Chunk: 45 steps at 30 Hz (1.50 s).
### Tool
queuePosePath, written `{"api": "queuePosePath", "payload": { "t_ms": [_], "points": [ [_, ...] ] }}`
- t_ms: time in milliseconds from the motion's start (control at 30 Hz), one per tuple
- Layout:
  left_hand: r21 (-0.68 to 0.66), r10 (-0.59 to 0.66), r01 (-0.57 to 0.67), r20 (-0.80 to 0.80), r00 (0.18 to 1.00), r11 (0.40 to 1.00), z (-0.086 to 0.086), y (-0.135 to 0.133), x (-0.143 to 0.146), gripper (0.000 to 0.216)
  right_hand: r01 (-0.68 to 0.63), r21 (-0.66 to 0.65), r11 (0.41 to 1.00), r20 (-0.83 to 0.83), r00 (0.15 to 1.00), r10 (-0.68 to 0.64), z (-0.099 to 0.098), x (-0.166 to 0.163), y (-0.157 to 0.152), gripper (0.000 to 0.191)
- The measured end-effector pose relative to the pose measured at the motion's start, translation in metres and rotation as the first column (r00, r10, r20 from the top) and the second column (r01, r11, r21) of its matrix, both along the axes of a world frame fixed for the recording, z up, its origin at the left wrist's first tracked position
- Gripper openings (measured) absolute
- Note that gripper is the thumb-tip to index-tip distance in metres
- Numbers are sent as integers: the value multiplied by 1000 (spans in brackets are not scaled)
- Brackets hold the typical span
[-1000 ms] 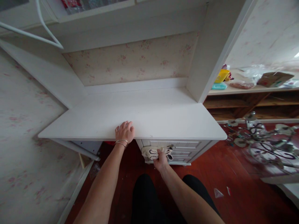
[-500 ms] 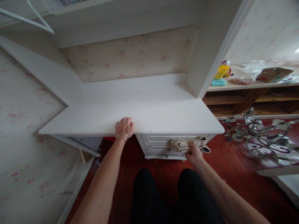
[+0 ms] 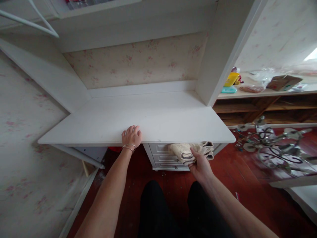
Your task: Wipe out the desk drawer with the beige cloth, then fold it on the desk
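My left hand (image 3: 132, 135) rests on the front edge of a white desk (image 3: 99, 114), fingers bent slightly and laid on the top, holding nothing. A bracelet circles that wrist. In my right hand (image 3: 200, 162) is a folded beige cloth (image 3: 182, 151), gripped with the thumb on top. The cloth sits just below the desk's front edge, in front of the white drawers (image 3: 158, 158), and covers part of them. Whether it touches the drawer fronts I cannot tell.
A metal chandelier (image 3: 279, 145) lies at the right above the red floor (image 3: 230, 185). Behind it, a low wooden shelf unit (image 3: 237, 107) bears a yellow container (image 3: 232, 79), plastic bags and a cardboard box (image 3: 283, 82). A white hutch panel (image 3: 220, 56) rises from the desk.
My right hand has brought the cloth a little to the left and up, nearer the desk's edge. My left hand stays at the same place on the desk.
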State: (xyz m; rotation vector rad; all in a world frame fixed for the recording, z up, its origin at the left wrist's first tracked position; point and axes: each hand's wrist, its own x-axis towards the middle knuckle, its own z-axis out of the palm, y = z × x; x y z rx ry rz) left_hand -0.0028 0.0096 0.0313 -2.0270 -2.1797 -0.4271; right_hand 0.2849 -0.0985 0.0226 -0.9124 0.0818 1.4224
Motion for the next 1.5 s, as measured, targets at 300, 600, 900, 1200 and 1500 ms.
{"api": "queuePosePath", "payload": {
  "t_ms": [300, 600, 900, 1200, 1500],
  "points": [
    [5, -2, 2, 2, 1000, 1000, 1, 0, 1, 39, -335, 73, 939, -198, 918, 343, -20, -115, 8, 26],
    [13, -19, 19, -11, 1000, 1000, 0, 1, -1, 39, -251, -157, 955, -220, 952, 214, -94, -146, 26, 19],
    [-10, -14, 14, -14, 1000, 1000, 1, 2, -1, 40, -65, -294, 954, -85, 996, 42, -139, -45, 30, 22],
    [-18, -3, 3, 1, 1000, 1000, 1, 0, -1, 40, 105, -251, 962, 70, 993, -91, -102, 50, 27, 26],
    [-2, -4, 4, 3, 1000, 1000, 1, 0, 0, 39, 123, -95, 988, 54, 992, -118, -12, 84, 21, 31]
  ]
}}
